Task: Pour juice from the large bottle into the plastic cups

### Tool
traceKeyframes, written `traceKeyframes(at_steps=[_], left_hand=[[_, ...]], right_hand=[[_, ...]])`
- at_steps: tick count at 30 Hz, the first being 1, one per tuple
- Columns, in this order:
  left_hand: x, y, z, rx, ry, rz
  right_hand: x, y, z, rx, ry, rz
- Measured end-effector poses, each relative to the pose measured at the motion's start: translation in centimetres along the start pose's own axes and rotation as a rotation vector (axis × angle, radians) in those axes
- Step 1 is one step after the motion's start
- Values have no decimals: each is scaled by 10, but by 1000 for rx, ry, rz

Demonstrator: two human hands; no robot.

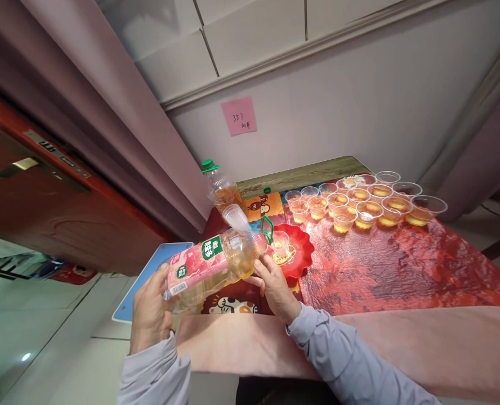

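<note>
A large clear juice bottle [208, 267] with a pink label and a green handle ring lies tilted in my hands, its neck pointing right. My left hand [151, 304] grips it around the base end. Close to the neck, my right hand [273, 284] holds the bottle from below with thumb and fingers. The mouth is over a clear plastic cup [280, 243] that stands in a red scalloped tray [303, 261]. Pale yellow liquid shows inside the bottle. Just behind it is a stack of clear cups [234, 216], partly hidden by the bottle.
Several clear cups [369, 212] of yellow drink stand in rows on the red-covered table [372, 270]. A second bottle [224, 188] with a green cap is at the back left. A loose green cap [267, 190] lies near the wall. A blue stool [138, 287] is at left.
</note>
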State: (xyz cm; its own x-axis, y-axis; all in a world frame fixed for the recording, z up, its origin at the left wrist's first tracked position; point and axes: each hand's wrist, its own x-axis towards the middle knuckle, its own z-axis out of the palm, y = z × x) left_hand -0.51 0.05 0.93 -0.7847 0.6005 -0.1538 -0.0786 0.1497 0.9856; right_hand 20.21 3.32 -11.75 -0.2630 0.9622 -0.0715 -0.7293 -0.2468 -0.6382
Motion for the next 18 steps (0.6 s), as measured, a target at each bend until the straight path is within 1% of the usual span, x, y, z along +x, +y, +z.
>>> traceKeyframes(at_steps=[8, 18], left_hand=[[-1, 1, 0, 4, 7, 12], [-1, 2, 0, 2, 2, 16]], right_hand=[[0, -3, 1, -18, -11, 19], [1, 0, -1, -7, 3, 9]])
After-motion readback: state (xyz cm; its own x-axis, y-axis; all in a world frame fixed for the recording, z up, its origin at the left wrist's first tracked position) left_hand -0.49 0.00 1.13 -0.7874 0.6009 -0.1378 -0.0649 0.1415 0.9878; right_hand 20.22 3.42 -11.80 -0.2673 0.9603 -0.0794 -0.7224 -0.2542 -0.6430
